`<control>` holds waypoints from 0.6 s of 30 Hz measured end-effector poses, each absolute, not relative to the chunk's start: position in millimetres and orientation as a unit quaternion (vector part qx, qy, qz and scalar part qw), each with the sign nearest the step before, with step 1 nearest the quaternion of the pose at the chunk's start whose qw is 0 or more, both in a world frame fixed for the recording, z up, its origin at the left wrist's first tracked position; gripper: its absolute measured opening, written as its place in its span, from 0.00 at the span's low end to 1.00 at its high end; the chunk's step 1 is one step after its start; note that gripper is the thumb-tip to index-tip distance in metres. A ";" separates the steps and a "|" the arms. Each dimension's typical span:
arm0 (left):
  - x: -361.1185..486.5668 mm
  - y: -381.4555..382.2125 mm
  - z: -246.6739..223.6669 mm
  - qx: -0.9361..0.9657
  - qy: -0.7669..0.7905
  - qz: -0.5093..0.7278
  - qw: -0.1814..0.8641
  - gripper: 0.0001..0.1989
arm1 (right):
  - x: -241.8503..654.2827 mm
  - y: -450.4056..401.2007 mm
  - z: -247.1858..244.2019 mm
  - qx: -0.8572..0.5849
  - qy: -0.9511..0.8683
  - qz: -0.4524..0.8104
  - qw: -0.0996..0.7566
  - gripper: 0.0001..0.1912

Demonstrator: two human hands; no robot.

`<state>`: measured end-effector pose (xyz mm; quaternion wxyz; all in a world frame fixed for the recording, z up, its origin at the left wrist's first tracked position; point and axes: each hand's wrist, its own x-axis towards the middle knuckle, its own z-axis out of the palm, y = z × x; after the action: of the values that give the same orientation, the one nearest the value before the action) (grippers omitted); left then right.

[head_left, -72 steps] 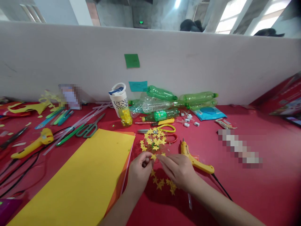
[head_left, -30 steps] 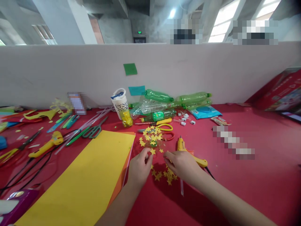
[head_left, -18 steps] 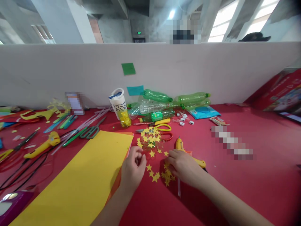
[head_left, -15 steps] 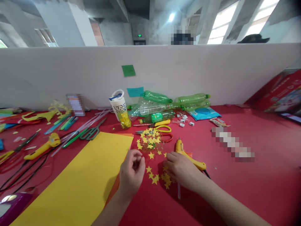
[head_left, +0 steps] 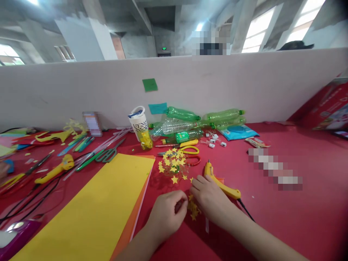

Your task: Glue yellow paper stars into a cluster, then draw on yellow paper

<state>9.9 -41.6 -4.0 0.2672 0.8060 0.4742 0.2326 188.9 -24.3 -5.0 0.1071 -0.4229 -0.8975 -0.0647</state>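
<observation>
My left hand (head_left: 171, 210) is over the red table with its thumb and fingertips curled together. What they hold, if anything, is hidden. Just right of it, my right hand (head_left: 209, 194) has its fingers bent down at a small pile of yellow paper stars (head_left: 193, 210); its fingertips are out of sight. Beyond both hands, a clear plastic piece covered with yellow stars (head_left: 174, 161) sits on the table. A yellow hot glue gun (head_left: 223, 186) lies along the far side of my right hand, nozzle pointing away.
Yellow sheets (head_left: 95, 199) lie at the left. Dark-handled scissors (head_left: 107, 155), a second glue gun (head_left: 57, 170) and cords are beyond them. Green plastic bottles (head_left: 182, 113), a white cup (head_left: 138, 125) and a blue packet (head_left: 236, 133) stand or lie before a white partition (head_left: 108, 87).
My left hand has moved right, toward my right hand, and now covers several of the loose stars. My right hand stays almost where it was. The view has shifted slightly.
</observation>
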 end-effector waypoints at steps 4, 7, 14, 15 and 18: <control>8.9 -38.4 -8.6 0.779 0.500 0.247 0.286 0.06 | 185.9 -25.9 -9.4 -0.431 -0.893 -0.029 0.123 0.06; 9.0 -37.0 -10.7 0.769 0.508 0.254 0.292 0.06 | 185.5 -25.7 -9.5 -0.447 -0.884 -0.003 0.139 0.05; 7.7 -35.1 -8.6 0.762 0.543 0.220 0.276 0.06 | 190.5 -19.1 -5.9 -0.469 -0.868 0.014 0.160 0.10; 7.6 -35.0 -8.4 0.765 0.543 0.213 0.274 0.06 | 190.6 -18.9 -6.4 -0.468 -0.869 0.017 0.160 0.10; 7.5 -34.2 -10.1 0.763 0.546 0.207 0.277 0.07 | 188.9 -20.8 -6.3 -0.451 -0.871 0.058 0.185 0.08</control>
<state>7.5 -34.2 -10.1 0.2769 0.7628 0.5465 0.2068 188.9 -20.8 -6.3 0.1848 -0.4510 -0.8713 0.0580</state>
